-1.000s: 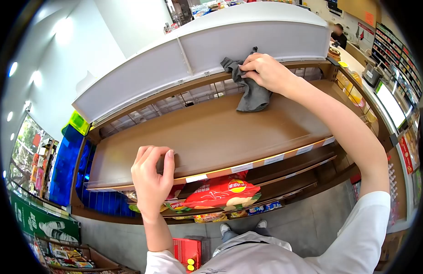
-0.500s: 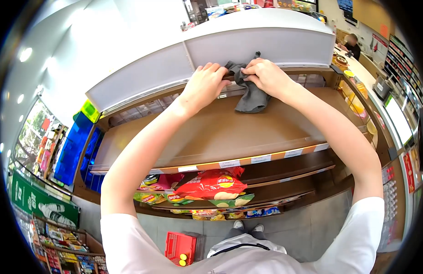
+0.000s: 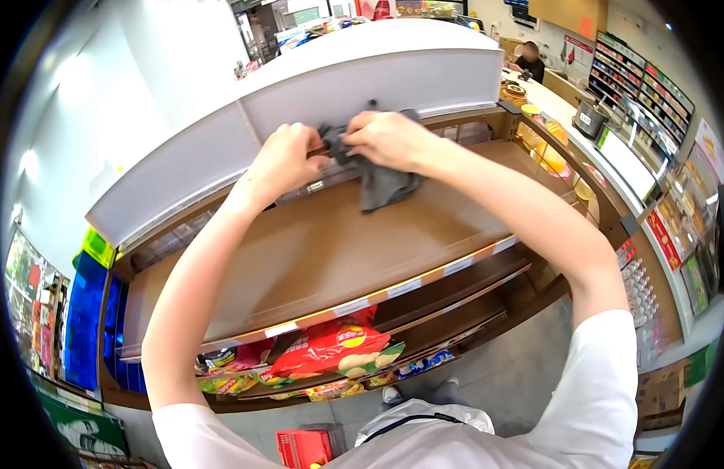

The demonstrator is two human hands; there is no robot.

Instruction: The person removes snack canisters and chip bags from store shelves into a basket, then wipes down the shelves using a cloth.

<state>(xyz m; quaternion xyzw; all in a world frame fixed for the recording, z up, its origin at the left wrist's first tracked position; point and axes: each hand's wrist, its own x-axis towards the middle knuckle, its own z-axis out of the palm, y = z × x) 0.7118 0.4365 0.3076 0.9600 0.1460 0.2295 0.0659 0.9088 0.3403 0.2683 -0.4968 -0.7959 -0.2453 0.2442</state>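
A dark grey cloth [image 3: 389, 187] is bunched over the brown back rail of the top shelf [image 3: 323, 250], with a loose end hanging onto the shelf board. My right hand [image 3: 389, 141] is closed on the cloth's upper part, slightly blurred. At the cloth's left end, my left hand [image 3: 284, 164] has its fingers and thumb curled around the rail and the cloth's edge; its fingertips are partly hidden. Behind both hands rises a pale grey panel [image 3: 370, 86].
Below are shelves with a red chip bag [image 3: 330, 348] and other snack packets. A red basket [image 3: 303, 447] stands on the floor. To the right runs a counter with a cooker [image 3: 590, 117]; a person [image 3: 530, 66] is behind it. A blue bin [image 3: 84, 320] stands left.
The view has swung to the right and tilted. Both hands and the cloth have shifted left along the rail, and the cloth's loose end is more spread out.
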